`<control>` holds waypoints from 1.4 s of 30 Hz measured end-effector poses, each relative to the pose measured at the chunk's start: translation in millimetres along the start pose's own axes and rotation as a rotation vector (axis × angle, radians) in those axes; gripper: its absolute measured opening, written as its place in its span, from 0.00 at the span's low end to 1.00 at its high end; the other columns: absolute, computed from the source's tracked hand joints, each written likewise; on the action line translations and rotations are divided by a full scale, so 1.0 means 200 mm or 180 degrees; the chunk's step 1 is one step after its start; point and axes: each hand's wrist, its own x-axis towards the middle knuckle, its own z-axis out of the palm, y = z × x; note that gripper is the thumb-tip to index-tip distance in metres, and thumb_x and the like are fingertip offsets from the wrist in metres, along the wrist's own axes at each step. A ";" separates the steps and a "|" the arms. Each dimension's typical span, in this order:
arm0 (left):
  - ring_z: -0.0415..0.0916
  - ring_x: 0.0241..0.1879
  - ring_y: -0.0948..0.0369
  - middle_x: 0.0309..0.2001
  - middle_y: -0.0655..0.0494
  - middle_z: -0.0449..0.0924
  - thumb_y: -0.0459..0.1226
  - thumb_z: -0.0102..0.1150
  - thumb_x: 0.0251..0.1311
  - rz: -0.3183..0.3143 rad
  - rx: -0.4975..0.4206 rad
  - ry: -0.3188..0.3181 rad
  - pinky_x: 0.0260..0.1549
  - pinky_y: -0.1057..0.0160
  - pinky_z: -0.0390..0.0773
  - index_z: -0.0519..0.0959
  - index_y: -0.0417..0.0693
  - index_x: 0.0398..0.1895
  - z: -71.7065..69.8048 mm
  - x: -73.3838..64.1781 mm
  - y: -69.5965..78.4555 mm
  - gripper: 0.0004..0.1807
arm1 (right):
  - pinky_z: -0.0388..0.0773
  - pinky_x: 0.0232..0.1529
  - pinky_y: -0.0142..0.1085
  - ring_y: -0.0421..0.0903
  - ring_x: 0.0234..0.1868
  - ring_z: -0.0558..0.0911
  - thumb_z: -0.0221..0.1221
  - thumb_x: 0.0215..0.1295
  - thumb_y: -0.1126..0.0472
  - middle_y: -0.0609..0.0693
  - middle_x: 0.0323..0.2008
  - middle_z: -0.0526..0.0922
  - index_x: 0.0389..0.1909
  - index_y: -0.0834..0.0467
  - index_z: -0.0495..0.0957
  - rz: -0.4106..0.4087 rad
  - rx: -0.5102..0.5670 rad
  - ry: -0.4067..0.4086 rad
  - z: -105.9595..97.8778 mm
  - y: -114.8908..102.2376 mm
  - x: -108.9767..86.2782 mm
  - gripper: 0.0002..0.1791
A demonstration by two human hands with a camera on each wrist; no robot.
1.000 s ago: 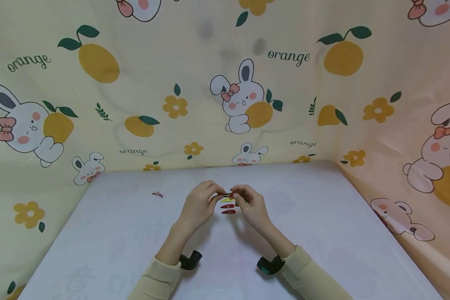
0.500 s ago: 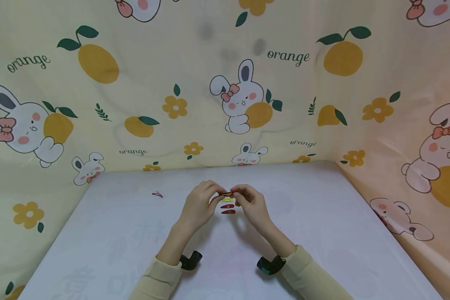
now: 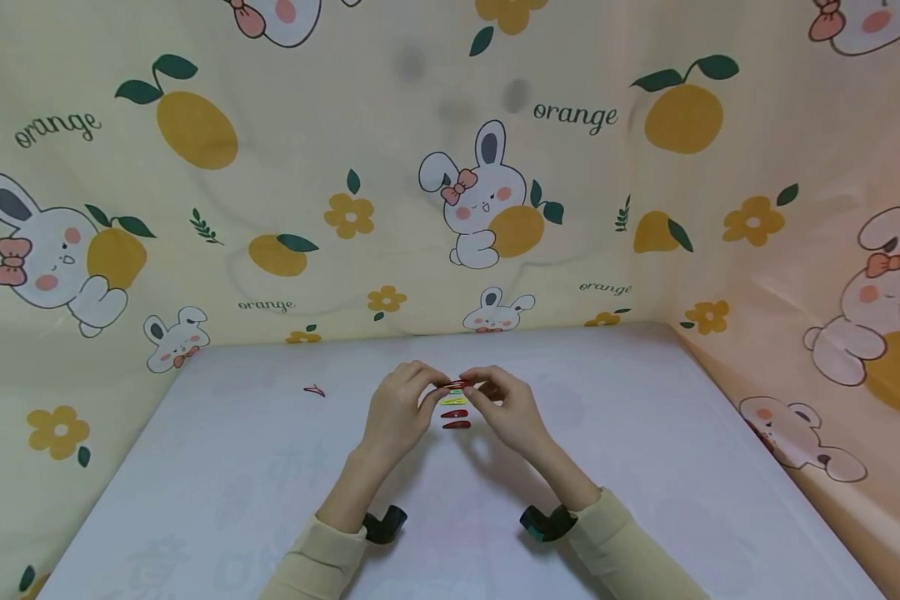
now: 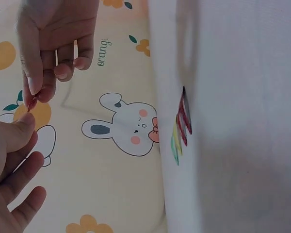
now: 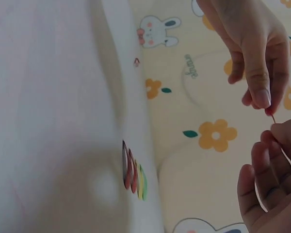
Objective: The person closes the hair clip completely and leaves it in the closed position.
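Between my two hands, above the far part of the table, a red snap hair clip (image 3: 458, 384) is held up. My left hand (image 3: 396, 410) pinches one end with thumb and fingertips, while my right hand (image 3: 508, 412) pinches the other. The left wrist view shows the small red clip (image 4: 32, 103) mostly covered by fingertips. Below the hands lies a column of clips: a dark red clip (image 3: 457, 425) nearest me, another red clip (image 3: 454, 414), a yellow clip (image 3: 453, 402), then a green clip (image 5: 144, 182), partly hidden by the held one in the head view.
A separate red clip (image 3: 314, 390), its parts spread apart, lies to the left on the white table (image 3: 217, 467). Behind the table's far edge hangs a cream cloth (image 3: 390, 125) printed with rabbits and oranges, which also runs along both sides.
The held red clip has risen slightly away from me, showing more of its red outline. My right hand has shifted a little; the left has barely moved. The clips on the table stay put.
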 end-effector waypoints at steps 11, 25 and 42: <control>0.82 0.37 0.56 0.34 0.57 0.84 0.33 0.78 0.56 -0.0218 0.0100 0.0011 0.34 0.56 0.81 0.87 0.48 0.35 0.06 -0.03 0.00 0.07 | 0.82 0.41 0.41 0.47 0.37 0.85 0.66 0.71 0.63 0.49 0.44 0.89 0.50 0.55 0.86 -0.0053 -0.0516 -0.0289 -0.06 0.02 0.01 0.09; 0.83 0.41 0.55 0.38 0.57 0.85 0.31 0.74 0.59 -0.0538 0.0277 -0.0535 0.39 0.54 0.82 0.87 0.49 0.38 0.10 -0.07 -0.02 0.06 | 0.81 0.41 0.37 0.45 0.39 0.84 0.67 0.69 0.65 0.48 0.45 0.88 0.48 0.56 0.86 0.0126 -0.0840 -0.0578 -0.05 0.10 0.01 0.08; 0.82 0.39 0.56 0.37 0.56 0.86 0.32 0.73 0.60 -0.0971 0.0271 -0.1398 0.36 0.55 0.81 0.88 0.49 0.38 0.11 -0.09 -0.02 0.05 | 0.77 0.35 0.34 0.42 0.34 0.80 0.68 0.66 0.68 0.48 0.39 0.86 0.43 0.59 0.86 0.0420 -0.1009 -0.1019 -0.03 0.15 0.00 0.07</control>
